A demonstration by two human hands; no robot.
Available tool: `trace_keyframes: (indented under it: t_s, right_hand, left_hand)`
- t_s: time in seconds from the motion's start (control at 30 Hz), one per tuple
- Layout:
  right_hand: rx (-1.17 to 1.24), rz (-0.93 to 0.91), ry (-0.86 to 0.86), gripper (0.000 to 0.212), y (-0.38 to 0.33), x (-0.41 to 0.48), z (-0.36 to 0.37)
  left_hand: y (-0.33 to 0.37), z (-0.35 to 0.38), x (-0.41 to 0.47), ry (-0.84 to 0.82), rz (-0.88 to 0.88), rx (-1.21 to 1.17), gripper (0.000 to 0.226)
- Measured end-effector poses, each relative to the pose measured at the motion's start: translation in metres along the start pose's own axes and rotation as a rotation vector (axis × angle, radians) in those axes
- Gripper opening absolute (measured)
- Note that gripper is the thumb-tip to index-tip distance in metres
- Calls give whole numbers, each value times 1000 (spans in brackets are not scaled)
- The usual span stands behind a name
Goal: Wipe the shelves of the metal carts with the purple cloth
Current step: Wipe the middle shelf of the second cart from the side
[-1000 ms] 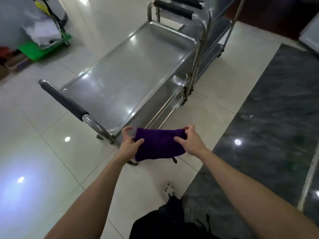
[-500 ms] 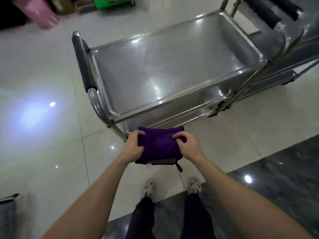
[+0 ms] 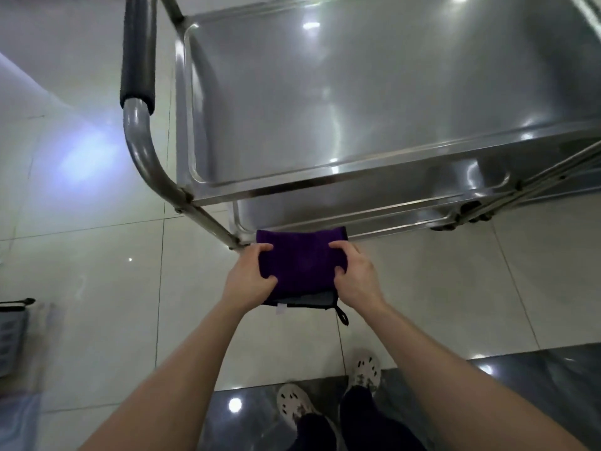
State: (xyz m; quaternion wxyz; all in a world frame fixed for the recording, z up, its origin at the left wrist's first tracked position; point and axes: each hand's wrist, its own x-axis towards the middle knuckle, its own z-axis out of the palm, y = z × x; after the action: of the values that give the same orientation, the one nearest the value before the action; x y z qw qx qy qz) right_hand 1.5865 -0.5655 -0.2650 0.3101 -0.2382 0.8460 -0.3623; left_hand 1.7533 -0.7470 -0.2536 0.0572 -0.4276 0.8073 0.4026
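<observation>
1. Beyond the fingers stands a metal cart (image 3: 374, 177). Its top shelf (image 3: 357, 92) is a shiny rimmed tray, and a lower shelf (image 3: 374, 203) shows under the near rim.
2. Up and to the left of the fingers, the cart's tubular handle (image 3: 138, 148) curves down into a slanted leg (image 3: 208, 219). A dark grip (image 3: 136, 50) covers the handle's upper stretch. The foot of that leg ends just beside the left hand's fingertips.
3. The purple cloth (image 3: 299, 268) is held in the air between the two hands, in front of the cart's near bottom edge and above the pale floor tiles (image 3: 97, 288). It lies on no shelf.
4. The left hand (image 3: 244, 281) grips the cloth's left edge, its fingers (image 3: 263, 247) curled over the top and the thumb pressed into the fabric.
5. The right hand (image 3: 357, 281) grips the right edge the same way, its fingers (image 3: 341, 245) bent over the cloth.
6. The cloth is folded into a thick rectangle. Its long axis runs from hand to hand, roughly parallel to the cart's near rim, and its far edge faces the cart.
7. A small black loop (image 3: 342, 315) dangles from the near right corner, below the right hand's fingers.
8. A white tag (image 3: 281, 309) pokes out of the near edge; any print on it is too small to read.
9. Below the hands are two pale perforated shoes (image 3: 294, 403) on a dark floor strip (image 3: 536, 369).
10. A grey crate (image 3: 11, 333) sits far left of the fingers.
</observation>
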Motion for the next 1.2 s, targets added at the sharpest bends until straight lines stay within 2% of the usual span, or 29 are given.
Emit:
trace_keyframes:
  t_s: [0.1,0.33,0.43,0.5,0.53,0.6,0.67,0.73,0.8,0.87,0.93,0.97,1.1,1.2]
  right_hand:
    - [-8,-24,8,56,20,38,25]
    - [-73,-174,91,56,47,133,59]
    - [-94,-280,171,47,52,172,63]
    - [-322,-344,130,38,63,194,72]
    - [-490,-346,118,42,68,201,80]
    - [-682,-374,172,54,74,208,100]
    - [-767,-442,272,64,69,208,123]
    - [-873,-518,359,76,61,209,143]
    - [-933,-606,410,86,53,213,157]
    - [-968,-676,448,88,51,216,166]
    - [-984,-671,462,92,50,219,173]
    - [-975,-637,434,95,50,221,175]
    - [-894,-461,219,99,48,234,185]
    - [-884,-422,182,99,45,243,190]
  left_hand:
    - [-21,22,33,6,18,18,78]
    - [-57,56,122,159,70,-94,76]
    - [-58,57,164,228,141,-99,79]
    - [-66,62,180,276,184,-100,78]
    - [-74,68,184,317,208,-114,74]
    - [-93,84,179,466,281,-160,58]
    - [-117,100,167,681,376,-198,35]
    - [-142,113,155,915,387,-228,15]
    - [-162,114,153,1131,307,-331,32]
    - [-168,102,159,1252,275,-423,50]
    - [-164,77,170,1211,299,-509,66]
    - [-159,62,175,1144,291,-573,66]
    - [-144,25,197,831,282,-746,56]
    - [-144,26,212,812,302,-834,47]
